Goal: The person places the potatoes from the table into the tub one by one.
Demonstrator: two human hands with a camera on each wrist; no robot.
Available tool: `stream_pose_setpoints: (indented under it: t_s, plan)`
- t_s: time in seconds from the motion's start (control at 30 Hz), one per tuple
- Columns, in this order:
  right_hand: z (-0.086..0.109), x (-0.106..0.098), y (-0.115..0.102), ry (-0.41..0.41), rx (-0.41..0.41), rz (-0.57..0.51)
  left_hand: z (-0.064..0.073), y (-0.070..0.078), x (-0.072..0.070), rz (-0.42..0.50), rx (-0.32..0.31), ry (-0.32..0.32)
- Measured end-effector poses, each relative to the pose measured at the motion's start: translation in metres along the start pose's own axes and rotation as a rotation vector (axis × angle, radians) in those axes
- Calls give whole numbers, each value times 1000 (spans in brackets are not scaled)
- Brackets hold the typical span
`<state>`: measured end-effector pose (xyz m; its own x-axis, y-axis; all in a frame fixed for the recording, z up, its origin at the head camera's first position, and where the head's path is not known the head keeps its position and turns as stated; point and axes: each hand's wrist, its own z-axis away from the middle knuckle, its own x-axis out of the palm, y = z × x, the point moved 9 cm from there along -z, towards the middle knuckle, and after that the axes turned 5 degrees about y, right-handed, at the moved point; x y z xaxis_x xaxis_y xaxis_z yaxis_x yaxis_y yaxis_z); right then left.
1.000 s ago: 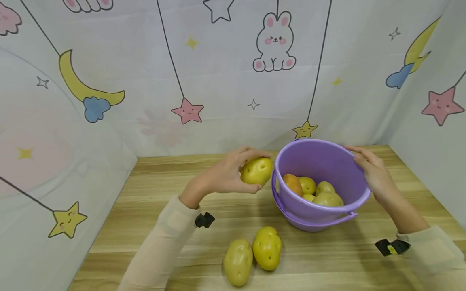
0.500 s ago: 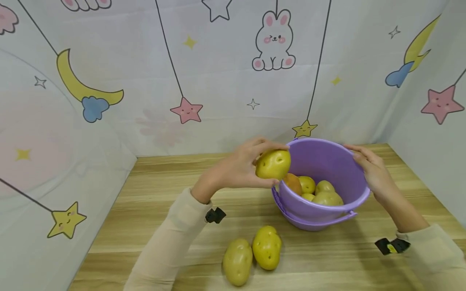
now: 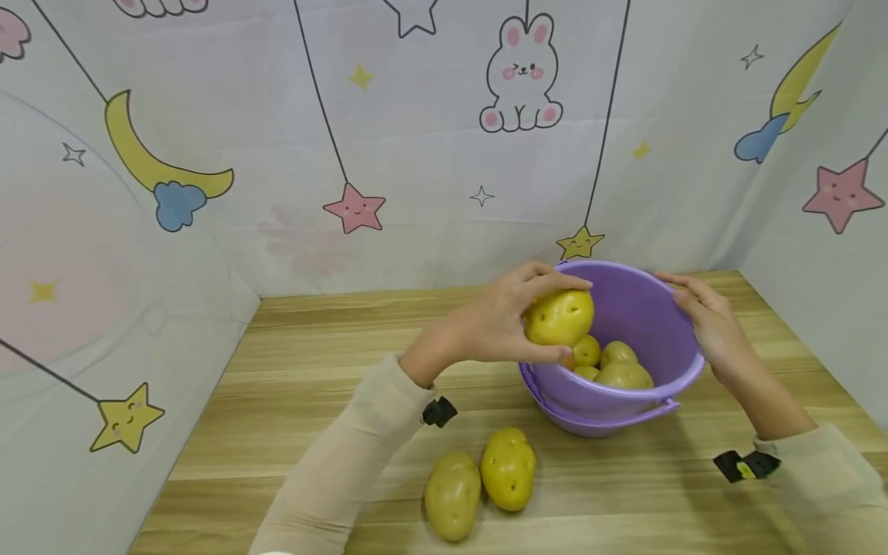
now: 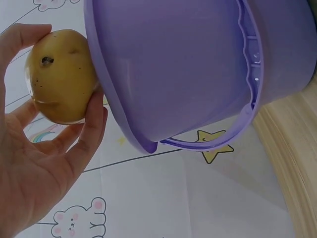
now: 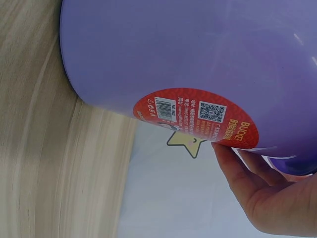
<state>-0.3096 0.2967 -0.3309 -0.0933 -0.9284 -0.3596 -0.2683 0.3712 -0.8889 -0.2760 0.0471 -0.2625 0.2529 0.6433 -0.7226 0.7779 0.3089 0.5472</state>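
My left hand grips a yellow potato between thumb and fingers, over the left rim of the purple bucket. In the left wrist view the potato overlaps the bucket's rim edge. My right hand holds the bucket's right rim, and the right wrist view has its fingers against the outer wall near a red label. Inside the bucket lie several potatoes and an orange-toned piece, mostly hidden behind my left thumb.
Two more potatoes lie side by side on the wooden table, a dull yellow one and a brighter one. The bucket's handle hangs down at its front. A printed curtain stands behind the table.
My left hand has carried the potato rightward, from beside the bucket to over its left rim. The right hand keeps its hold, and the two potatoes on the table stay put.
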Motion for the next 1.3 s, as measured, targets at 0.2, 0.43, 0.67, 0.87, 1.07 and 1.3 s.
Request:
stream_pose_setpoints:
  t_s: [0.2, 0.43, 0.67, 0.87, 1.07, 1.3]
  plan:
    - [0, 1, -1, 0, -8, -22, -7, 4, 6, -19, 39, 23]
    - [0, 2, -1, 4, 1, -18, -12, 4, 14, -20, 44, 22]
    - [0, 2, 0, 1, -4, -18, -15, 4, 24, -2, 53, -3]
    - [0, 1, 0, -1, -9, -4, -17, 8, 26, -29, 109, 10]
    - [0, -3, 1, 7, -2, -8, -19, 11, 25, -39, 130, 16]
    - [0, -1, 1, -3, 6, 3, -18, 10, 26, -53, 113, -3]
